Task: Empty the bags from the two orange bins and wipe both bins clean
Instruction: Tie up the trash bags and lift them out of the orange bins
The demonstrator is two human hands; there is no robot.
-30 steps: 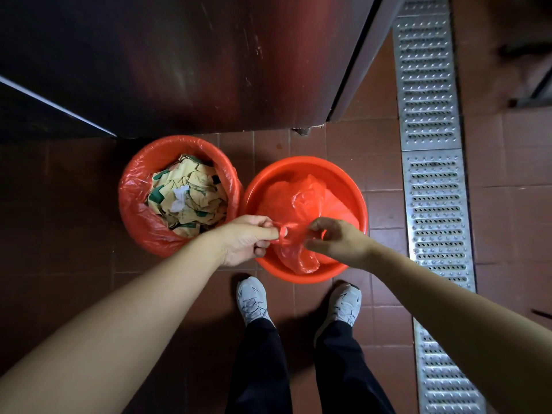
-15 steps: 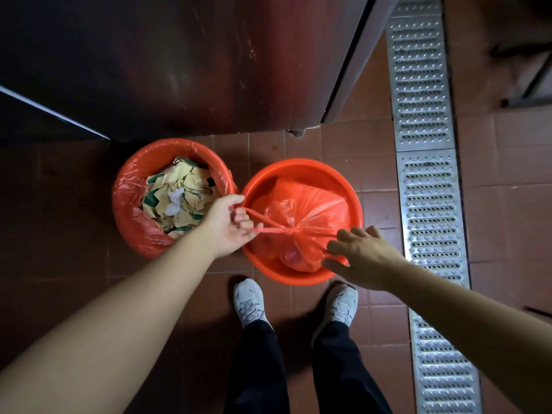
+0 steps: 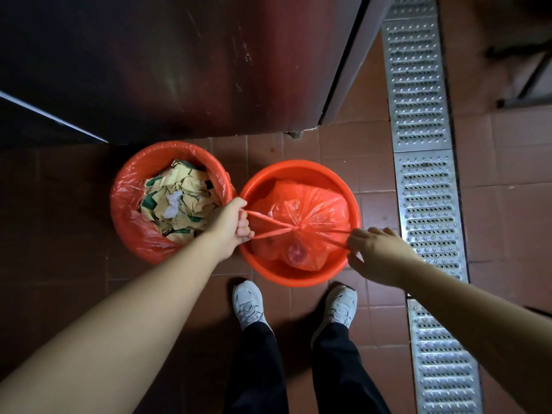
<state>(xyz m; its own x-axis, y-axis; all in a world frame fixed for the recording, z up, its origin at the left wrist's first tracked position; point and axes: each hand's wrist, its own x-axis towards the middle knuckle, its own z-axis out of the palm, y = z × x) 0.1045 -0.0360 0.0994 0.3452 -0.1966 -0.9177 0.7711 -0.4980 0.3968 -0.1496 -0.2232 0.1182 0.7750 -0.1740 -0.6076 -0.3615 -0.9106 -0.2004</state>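
Right bin (image 3: 298,170), frame centre: orange, rim touching left bin (image 3: 125,234), metal cabinet (image 3: 179,70) above, floor drain grate (image 3: 427,204) to the right. Tied orange bag (image 3: 310,216) inside. Left hand (image 3: 231,227): closed on two bag ties. Right hand (image 3: 378,252): fingers pinching opposite ties. Left bin: lined, full of paper waste (image 3: 176,201).

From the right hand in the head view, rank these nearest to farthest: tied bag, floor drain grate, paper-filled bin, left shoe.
From the right hand:
1. Tied bag, in the right bin, its handle pinched by this hand.
2. Floor drain grate, just to the right.
3. Left shoe, below and to the left.
4. Paper-filled bin, far left.
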